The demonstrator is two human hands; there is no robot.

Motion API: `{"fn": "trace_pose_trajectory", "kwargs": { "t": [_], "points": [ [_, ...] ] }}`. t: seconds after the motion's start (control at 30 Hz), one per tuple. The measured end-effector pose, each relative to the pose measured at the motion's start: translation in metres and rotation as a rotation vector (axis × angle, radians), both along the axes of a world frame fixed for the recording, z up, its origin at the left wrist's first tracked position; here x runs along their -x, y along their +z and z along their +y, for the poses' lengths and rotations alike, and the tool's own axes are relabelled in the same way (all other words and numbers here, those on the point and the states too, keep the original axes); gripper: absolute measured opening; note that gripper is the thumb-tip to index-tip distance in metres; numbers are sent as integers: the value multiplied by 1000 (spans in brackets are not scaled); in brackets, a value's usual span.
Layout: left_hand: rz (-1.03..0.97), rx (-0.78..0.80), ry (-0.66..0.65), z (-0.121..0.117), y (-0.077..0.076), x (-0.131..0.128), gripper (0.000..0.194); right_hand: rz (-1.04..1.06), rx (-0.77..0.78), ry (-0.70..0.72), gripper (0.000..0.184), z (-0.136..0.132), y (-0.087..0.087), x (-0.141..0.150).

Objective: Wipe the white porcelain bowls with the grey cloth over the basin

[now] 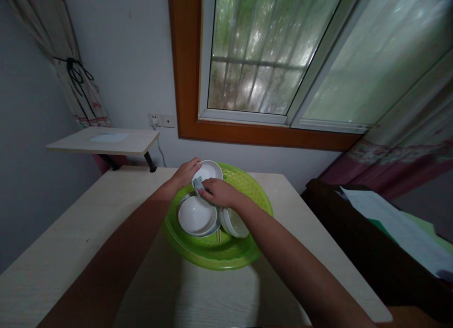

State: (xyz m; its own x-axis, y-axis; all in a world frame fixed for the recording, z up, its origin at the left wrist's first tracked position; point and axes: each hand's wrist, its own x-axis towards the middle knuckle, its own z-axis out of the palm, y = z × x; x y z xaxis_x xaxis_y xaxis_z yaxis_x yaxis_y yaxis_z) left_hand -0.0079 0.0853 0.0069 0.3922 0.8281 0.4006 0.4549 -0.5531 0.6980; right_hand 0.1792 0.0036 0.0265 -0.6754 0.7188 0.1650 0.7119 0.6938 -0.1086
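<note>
My left hand [187, 172] grips the left rim of a white bowl [209, 169], which is tilted toward me over the far side of a round green plastic basin [212, 262]. In my right hand [220, 192] is a bunched pale blue-grey cloth [198, 184], pressed against the bowl's near edge. Below the hands, another white bowl [197, 215] rests on stacked dishes in the basin. More white bowls [236, 222] lie on their side under my right wrist. Between the two groups, the ends of some chopsticks [219, 235] show.
The basin stands on a pale wooden table [219, 295]. A small raised shelf [106, 140] with a paper on it is at the back left. A wall socket [155, 120] with a cord and a window are behind. To the right, papers [389, 219] lie on a dark surface.
</note>
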Motion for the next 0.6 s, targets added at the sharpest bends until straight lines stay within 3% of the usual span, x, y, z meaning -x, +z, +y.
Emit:
{"fn": "trace_pose_trajectory", "kwargs": {
  "t": [0.27,0.43,0.6],
  "points": [
    [23,3,-1,-1,1,1,41,-206,-123,-208,37,2,8,-10],
    [-6,29,15,-2,2,0,41,-176,-215,-242,34,2,11,-13],
    [-19,17,22,-1,2,0,41,-170,-154,-171,33,4,5,-10]
  ]
}}
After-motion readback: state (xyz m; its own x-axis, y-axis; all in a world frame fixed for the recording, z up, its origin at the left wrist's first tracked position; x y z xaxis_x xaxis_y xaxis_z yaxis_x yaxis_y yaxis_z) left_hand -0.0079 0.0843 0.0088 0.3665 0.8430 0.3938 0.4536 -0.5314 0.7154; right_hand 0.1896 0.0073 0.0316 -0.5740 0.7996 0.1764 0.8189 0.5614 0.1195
